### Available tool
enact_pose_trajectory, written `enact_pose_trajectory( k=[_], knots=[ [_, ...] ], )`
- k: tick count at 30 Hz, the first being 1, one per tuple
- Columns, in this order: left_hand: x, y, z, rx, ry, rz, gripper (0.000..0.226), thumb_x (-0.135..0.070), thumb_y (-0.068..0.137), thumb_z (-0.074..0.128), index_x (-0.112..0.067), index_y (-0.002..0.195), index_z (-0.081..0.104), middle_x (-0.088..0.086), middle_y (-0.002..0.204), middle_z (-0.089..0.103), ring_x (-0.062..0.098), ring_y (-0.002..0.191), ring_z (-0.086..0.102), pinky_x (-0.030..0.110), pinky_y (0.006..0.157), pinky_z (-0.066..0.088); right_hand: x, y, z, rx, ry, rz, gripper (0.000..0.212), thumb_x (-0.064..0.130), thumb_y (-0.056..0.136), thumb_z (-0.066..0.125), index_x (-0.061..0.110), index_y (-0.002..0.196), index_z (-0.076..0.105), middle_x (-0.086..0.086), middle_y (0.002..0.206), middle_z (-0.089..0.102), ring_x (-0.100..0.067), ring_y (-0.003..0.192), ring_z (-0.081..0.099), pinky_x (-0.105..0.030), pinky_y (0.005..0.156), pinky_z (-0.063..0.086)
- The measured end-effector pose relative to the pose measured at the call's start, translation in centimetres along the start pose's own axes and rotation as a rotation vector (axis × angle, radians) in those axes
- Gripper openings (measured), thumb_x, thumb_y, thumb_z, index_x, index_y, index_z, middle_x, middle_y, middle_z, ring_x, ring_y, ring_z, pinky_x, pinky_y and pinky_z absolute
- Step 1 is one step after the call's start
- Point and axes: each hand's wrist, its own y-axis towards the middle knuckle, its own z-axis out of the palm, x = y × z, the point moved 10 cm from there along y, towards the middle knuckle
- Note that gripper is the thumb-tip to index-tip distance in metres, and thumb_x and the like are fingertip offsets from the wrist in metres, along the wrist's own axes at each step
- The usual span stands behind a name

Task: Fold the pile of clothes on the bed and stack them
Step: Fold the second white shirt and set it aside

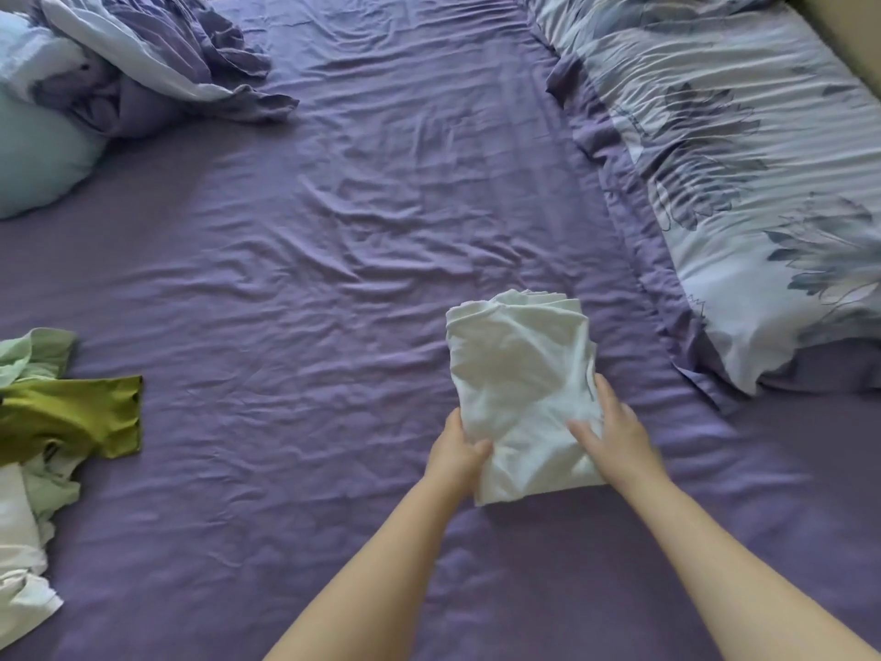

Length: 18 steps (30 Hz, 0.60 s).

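A folded white garment [519,374] lies on the purple bed sheet [333,231], right of centre. My left hand [455,446] grips its near left edge, thumb on top. Along its near right edge my right hand [615,436] holds it, fingers spread on the cloth. At the left edge of the view sits the unfolded pile of clothes [43,446]: an olive-green piece [71,412], pale green pieces and white ones.
A floral pillow [743,159] lies along the right side. A crumpled purple and pale blue duvet [143,64] and a light blue pillow [33,150] sit at the far left. Wrinkled sheet spans the middle.
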Motion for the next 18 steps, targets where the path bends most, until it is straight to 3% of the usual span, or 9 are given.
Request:
enact_pose_trajectory(
  k=[3, 5, 9, 11, 13, 15, 18],
  knots=[
    [0.8, -0.3, -0.6, -0.073, -0.040, -0.068, 0.044, -0.022, 0.085, 0.056, -0.020, 0.128, 0.047, 0.004, 0.111, 0.062, 0.027, 0.102, 0.061, 0.046, 0.088, 0.053, -0.2, -0.3, -0.8, -0.070, -0.045, 0.048, 0.067, 0.039, 0.092, 0.052, 0.026, 0.148, 0.019, -0.016, 0.134, 0.042, -0.035, 0.117, 0.047, -0.042, 0.085, 0.042],
    [0.8, -0.8, -0.5, -0.069, 0.008, -0.066, 0.037, -0.022, 0.085, 0.054, -0.015, 0.122, 0.052, 0.007, 0.114, 0.063, 0.026, 0.103, 0.061, 0.045, 0.087, 0.053, 0.6, -1.0, -1.4, -0.127, -0.202, 0.054, 0.066, 0.035, 0.091, 0.053, 0.023, 0.147, 0.021, -0.014, 0.134, 0.041, -0.035, 0.116, 0.047, -0.041, 0.084, 0.041],
    [1.9, -2.2, -0.9, -0.014, 0.241, -0.056, 0.041, -0.028, 0.086, 0.050, -0.016, 0.126, 0.049, 0.004, 0.117, 0.061, 0.024, 0.105, 0.059, 0.037, 0.088, 0.051, 5.6, -3.3, -0.7, -0.254, -0.548, -0.227, 0.065, 0.010, 0.084, 0.059, 0.016, 0.144, 0.035, -0.015, 0.145, 0.036, -0.033, 0.133, 0.035, -0.046, 0.101, 0.033],
    [2.8, -3.0, -2.3, -0.029, 0.311, -0.059, 0.048, -0.030, 0.086, 0.051, -0.020, 0.133, 0.046, 0.002, 0.124, 0.059, 0.022, 0.109, 0.058, 0.031, 0.088, 0.048, 8.0, -4.8, 1.2, -0.216, -0.607, -0.371, 0.065, 0.010, 0.079, 0.065, 0.016, 0.140, 0.043, -0.013, 0.141, 0.043, -0.032, 0.135, 0.035, -0.048, 0.106, 0.031],
    [4.2, -4.0, -4.2, -0.056, 0.314, -0.093, 0.048, -0.034, 0.085, 0.052, -0.025, 0.132, 0.048, -0.004, 0.127, 0.057, 0.018, 0.113, 0.056, 0.029, 0.090, 0.046, 9.4, -6.1, 4.2, -0.083, -0.666, -0.413, 0.063, 0.020, 0.086, 0.057, 0.021, 0.144, 0.034, -0.004, 0.142, 0.041, -0.025, 0.138, 0.030, -0.043, 0.111, 0.022],
    [5.9, -5.0, -6.4, -0.083, 0.311, -0.127, 0.044, -0.040, 0.084, 0.052, -0.029, 0.126, 0.052, -0.009, 0.126, 0.058, 0.013, 0.114, 0.054, 0.027, 0.088, 0.043, 11.0, -7.9, 6.4, -0.016, -0.590, -0.446, 0.061, 0.019, 0.081, 0.064, 0.015, 0.139, 0.043, -0.005, 0.130, 0.054, -0.025, 0.128, 0.044, -0.046, 0.107, 0.029],
    [8.5, -6.5, -9.7, -0.115, 0.267, -0.151, 0.042, -0.042, 0.084, 0.053, -0.028, 0.124, 0.056, -0.009, 0.126, 0.060, 0.013, 0.114, 0.056, 0.028, 0.093, 0.044, 14.3, -10.9, 8.5, -0.057, -0.569, -0.552, 0.056, 0.015, 0.057, 0.085, 0.007, 0.110, 0.068, -0.007, 0.094, 0.068, -0.029, 0.090, 0.067, -0.046, 0.080, 0.051]
  ],
)
